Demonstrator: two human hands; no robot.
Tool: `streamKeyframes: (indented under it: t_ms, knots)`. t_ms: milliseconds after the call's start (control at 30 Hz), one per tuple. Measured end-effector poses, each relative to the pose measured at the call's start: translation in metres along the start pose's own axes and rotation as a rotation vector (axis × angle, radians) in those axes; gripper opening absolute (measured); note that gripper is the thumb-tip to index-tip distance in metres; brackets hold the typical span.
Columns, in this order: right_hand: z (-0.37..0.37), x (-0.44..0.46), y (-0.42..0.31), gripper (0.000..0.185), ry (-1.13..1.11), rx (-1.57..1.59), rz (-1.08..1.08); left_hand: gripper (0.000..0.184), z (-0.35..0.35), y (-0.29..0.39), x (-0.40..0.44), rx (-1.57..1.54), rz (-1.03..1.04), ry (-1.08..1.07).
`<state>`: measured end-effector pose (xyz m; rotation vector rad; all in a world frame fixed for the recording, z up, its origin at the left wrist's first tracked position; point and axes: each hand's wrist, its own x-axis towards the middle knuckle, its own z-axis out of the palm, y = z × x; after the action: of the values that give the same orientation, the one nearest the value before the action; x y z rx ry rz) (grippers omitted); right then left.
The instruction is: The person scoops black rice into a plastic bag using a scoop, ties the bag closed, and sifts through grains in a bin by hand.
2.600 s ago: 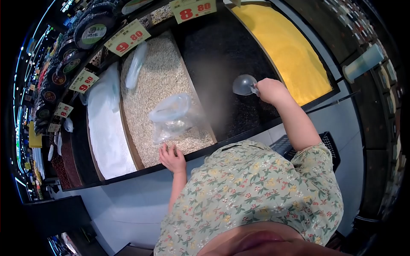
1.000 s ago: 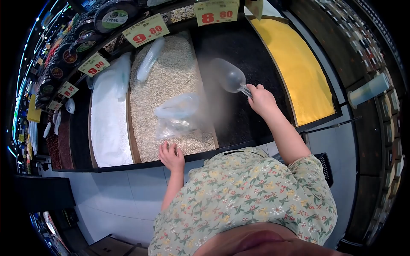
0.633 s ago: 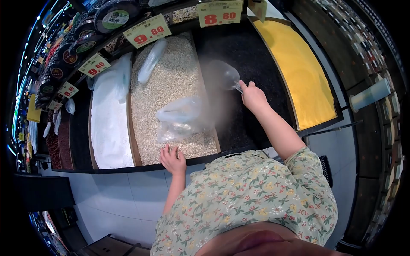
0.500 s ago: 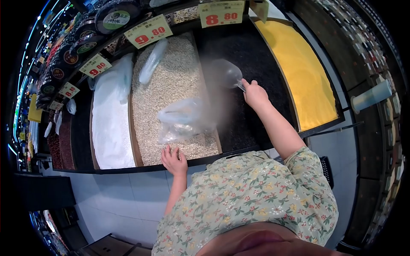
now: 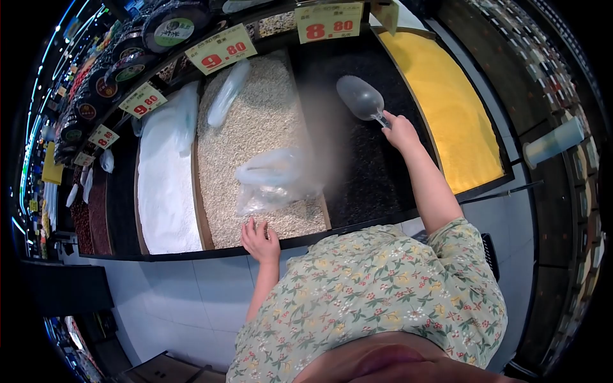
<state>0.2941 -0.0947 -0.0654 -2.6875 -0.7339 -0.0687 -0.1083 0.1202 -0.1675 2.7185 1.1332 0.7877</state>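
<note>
My right hand (image 5: 400, 131) grips the handle of a clear plastic scoop (image 5: 361, 97), whose bowl points up and left over the bin of black grain (image 5: 377, 172). I cannot tell whether the scoop holds anything. My left hand (image 5: 260, 241) rests with fingers spread at the front edge of the bin of pale oat-like grain (image 5: 255, 127), touching nothing that I can name beyond it. Just above those fingers lies a clear plastic bag (image 5: 262, 196). A second scoop, whitish and translucent (image 5: 268, 166), sits on that bag. A grey blur hides part of the black grain's left side.
Yellow grain (image 5: 447, 108) fills the bin on the right; white grain or powder (image 5: 166, 191) lies to the left. Another plastic scoop (image 5: 228, 94) lies on the pale grain. Price signs (image 5: 329, 24) line the back, near wrapped round packages (image 5: 172, 32). Wooden dividers (image 5: 199, 217) separate bins.
My right hand has drawn the scoop to the right across the black grain, and its bowl now shows more fully. My left hand has stayed in place.
</note>
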Motion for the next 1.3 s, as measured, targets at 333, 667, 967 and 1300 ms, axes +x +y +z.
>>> streamKeyframes:
  t_ms: [333, 667, 967, 1300]
  knots:
    - [-0.036, -0.015, 0.031, 0.047, -0.273, 0.733, 0.364, 0.023, 0.003, -0.002, 0.0, -0.004, 0.008, 0.011]
    - [-0.028, -0.032, 0.001, 0.052, 0.006, 0.324, 0.051, 0.022, 0.005, -0.003, 0.0, 0.0, 0.019, -0.009]
    - [0.0, 0.007, -0.078, 0.052, -0.126, 0.098, -0.105, 0.022, 0.002, 0.0, 0.001, -0.001, 0.024, 0.021]
    - [0.034, 0.05, -0.1, 0.048, -0.21, -0.072, -0.076, 0.024, -0.001, 0.004, 0.003, 0.026, -0.001, 0.001]
